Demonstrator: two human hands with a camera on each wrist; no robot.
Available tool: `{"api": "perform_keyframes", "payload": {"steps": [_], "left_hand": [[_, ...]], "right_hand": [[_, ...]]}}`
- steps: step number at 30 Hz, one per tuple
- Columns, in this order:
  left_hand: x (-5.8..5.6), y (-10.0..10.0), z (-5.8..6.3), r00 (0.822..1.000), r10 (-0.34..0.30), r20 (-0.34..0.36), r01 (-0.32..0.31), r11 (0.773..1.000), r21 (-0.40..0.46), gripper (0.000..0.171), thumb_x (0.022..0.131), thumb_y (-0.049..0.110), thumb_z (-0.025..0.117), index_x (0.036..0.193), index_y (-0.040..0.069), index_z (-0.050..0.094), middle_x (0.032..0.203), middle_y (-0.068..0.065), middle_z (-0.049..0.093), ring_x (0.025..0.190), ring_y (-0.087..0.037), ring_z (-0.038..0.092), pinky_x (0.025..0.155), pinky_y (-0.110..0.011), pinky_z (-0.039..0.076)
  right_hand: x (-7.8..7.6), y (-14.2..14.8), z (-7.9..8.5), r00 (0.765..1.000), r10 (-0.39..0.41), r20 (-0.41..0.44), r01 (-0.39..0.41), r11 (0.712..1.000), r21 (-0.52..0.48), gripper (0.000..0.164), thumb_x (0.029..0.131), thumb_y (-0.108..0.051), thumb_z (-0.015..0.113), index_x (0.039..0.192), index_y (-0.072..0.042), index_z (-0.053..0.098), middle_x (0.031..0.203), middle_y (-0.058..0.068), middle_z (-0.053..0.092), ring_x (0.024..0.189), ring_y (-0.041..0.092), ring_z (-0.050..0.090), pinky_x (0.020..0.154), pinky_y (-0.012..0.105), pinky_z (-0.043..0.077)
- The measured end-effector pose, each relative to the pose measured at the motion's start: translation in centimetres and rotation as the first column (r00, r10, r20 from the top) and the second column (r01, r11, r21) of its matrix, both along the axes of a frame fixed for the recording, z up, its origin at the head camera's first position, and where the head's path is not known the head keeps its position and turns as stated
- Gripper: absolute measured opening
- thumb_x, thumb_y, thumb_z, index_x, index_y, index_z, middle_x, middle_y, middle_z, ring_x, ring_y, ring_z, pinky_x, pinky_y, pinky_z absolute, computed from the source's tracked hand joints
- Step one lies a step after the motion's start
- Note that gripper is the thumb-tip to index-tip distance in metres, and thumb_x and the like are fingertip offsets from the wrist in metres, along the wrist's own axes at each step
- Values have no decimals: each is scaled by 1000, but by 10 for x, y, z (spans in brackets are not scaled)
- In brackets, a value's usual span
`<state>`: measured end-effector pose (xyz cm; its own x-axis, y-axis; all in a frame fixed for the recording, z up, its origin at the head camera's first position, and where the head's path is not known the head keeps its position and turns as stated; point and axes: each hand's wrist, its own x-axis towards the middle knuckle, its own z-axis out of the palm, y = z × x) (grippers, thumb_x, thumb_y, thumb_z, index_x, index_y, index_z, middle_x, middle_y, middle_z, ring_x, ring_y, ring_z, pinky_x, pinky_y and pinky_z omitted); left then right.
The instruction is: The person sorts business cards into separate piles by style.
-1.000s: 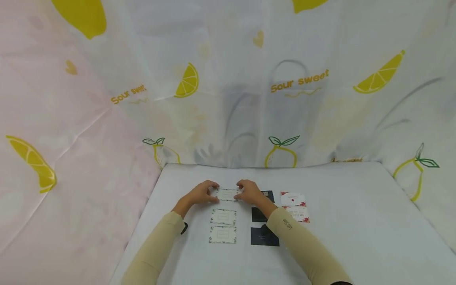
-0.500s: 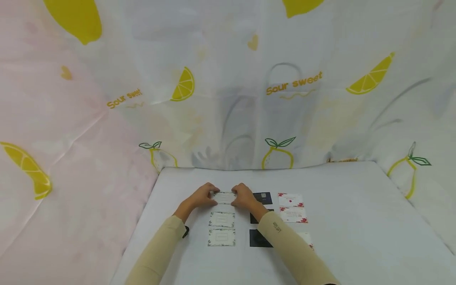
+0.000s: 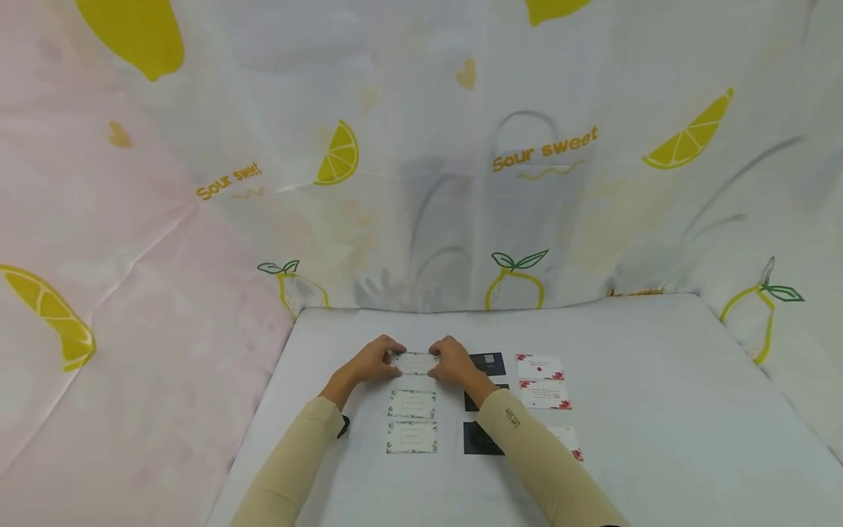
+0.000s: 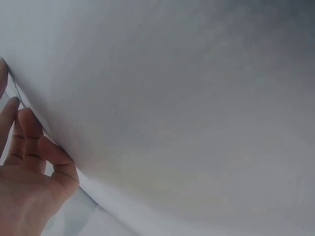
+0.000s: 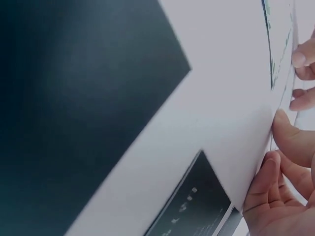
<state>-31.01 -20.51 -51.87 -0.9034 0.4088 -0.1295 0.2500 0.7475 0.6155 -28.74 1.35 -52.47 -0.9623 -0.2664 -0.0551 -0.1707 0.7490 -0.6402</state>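
Note:
A white card with a leafy border [image 3: 416, 364] lies at the far end of the left column, flat on or just above the table. At its left end, my left hand [image 3: 375, 360] holds the corners between thumb and fingertips. My right hand [image 3: 453, 364] grips the right-hand corners in the same way. In the left wrist view, the left hand [image 4: 37, 172] has its fingers bent at the surface. The right wrist view shows the right hand [image 5: 285, 182] low at the table, beside the leafy card's edge.
Nearer me lie two matching leafy cards, a middle one [image 3: 412, 403] and a near one [image 3: 411, 438]. Right of them is a column of dark cards [image 3: 483, 438], partly under my right forearm. White cards with red flowers [image 3: 545, 394] form a third column. A printed cloth wall [image 3: 395, 219] stands behind.
Both hands keep hold of the far leafy card, which has shifted slightly left against the cards below. My right hand and forearm moved left, and the view shifted a little.

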Motion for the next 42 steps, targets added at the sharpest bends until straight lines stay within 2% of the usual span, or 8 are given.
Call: {"api": "perform_keyframes", "payload": {"steps": [13,27,42], "left_hand": [[-3,1,-1,1000,11,13,-11,1000,14,47,78,11,82,123,8,67,111,-6,56,83,-16,50,74,-29,43],[-6,1,-1,1000,8,1,-8,1000,-7,44,80,9,80,123,9,68,113,-4,57,84,-15,50,74,-28,43],[-5,1,0,1000,21,7,-21,1000,-10,44,80,9,80,123,9,68,112,-4,57,84,-14,49,75,-28,42]], "right_hand": [[0,-3,-4,999,-25,-23,25,1000,7,46,78,-14,83,119,2,67,113,13,62,105,26,57,100,43,45],[0,-1,2,999,-8,-50,9,1000,7,45,78,-12,83,118,4,68,115,16,63,109,30,57,101,44,44],[1,-3,0,999,-37,-27,36,999,-31,45,80,-11,81,120,3,67,118,17,61,113,31,57,103,45,43]]}}
